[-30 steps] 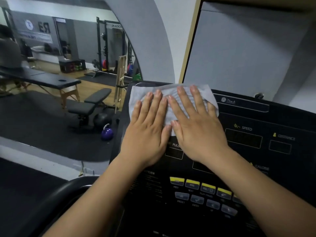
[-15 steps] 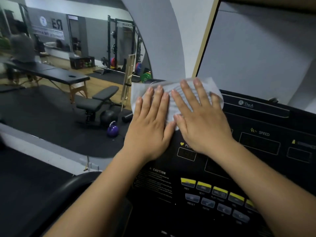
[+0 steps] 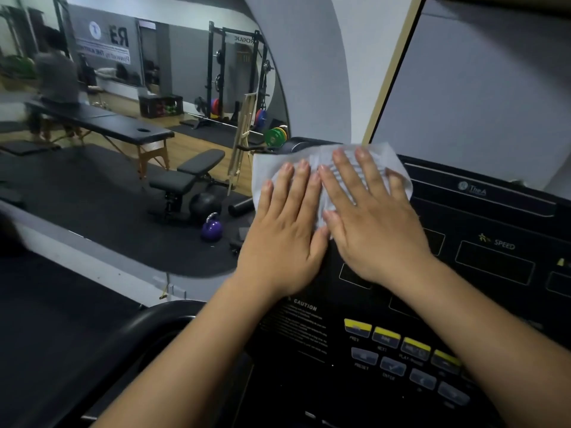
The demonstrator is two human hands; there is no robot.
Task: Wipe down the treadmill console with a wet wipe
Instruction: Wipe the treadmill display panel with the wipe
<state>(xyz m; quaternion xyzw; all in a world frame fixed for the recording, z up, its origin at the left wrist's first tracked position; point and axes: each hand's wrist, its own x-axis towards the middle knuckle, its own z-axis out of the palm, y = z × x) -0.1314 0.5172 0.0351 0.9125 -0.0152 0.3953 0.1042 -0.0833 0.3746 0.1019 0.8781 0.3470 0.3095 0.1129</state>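
The fingers of both hands lie straight and close together, pressed flat on the wipe (image 3: 268, 168), neither curled nor pinching it. The left hand (image 3: 284, 236) and right hand (image 3: 377, 230) sit side by side, thumbs nearly touching, so the palms pin the sheet against the far left corner of the console (image 3: 479, 217).

Over the last second the pair has slid a little to the left. The pulse label that showed between the wrists is now covered, and the wipe's left edge hangs just past the console's side.

That suggests this corner is getting its pass. The SPEED window (image 3: 503, 244) to the right and the yellow buttons (image 3: 386, 335) nearer the person still look untouched. Judging by that, most of the panel remains, and the next stroke probably needs to sweep right or come nearer.
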